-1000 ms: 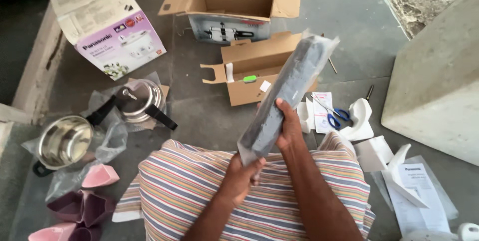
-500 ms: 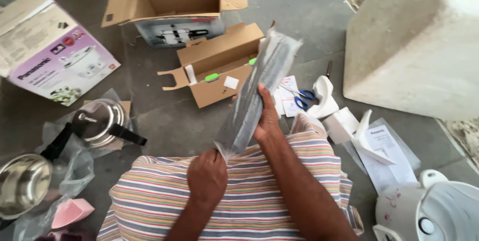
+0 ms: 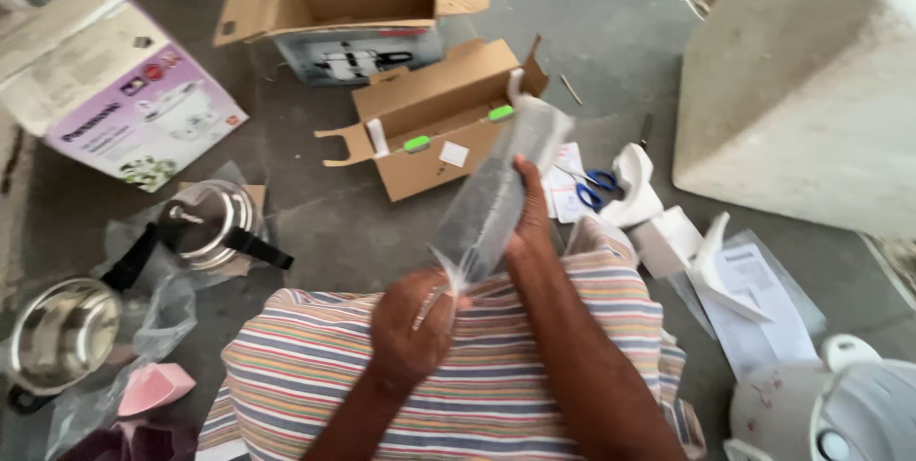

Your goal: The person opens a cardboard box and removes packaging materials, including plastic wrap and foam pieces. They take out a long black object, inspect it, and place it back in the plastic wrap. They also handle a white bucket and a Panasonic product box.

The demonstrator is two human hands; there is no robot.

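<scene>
A long clear bag is held up over the lap, above the striped cloth. Its long axis runs from the near left up to the far right, tilted away from the person. Through motion blur it looks nearly see-through; whether anything is inside cannot be told.

The near end of the bag is pinched in the left hand, fingers curled shut around the gathered plastic. The right hand is clasped on the middle of the bag from its right side, thumb laid along the plastic. The near end thus lies at the left hand, while the far end stands free beyond the right hand, over the floor.

Just past the free end lies a flat brown carton with green tabs, and behind it an open box. Right of the bag, papers and blue scissors lie beside white foam pieces, with a large pale block further right. On the left are a steel lid, a pot on plastic wrap and a printed box. Open room is found mainly above the lap and on the bare floor between lid and carton.
</scene>
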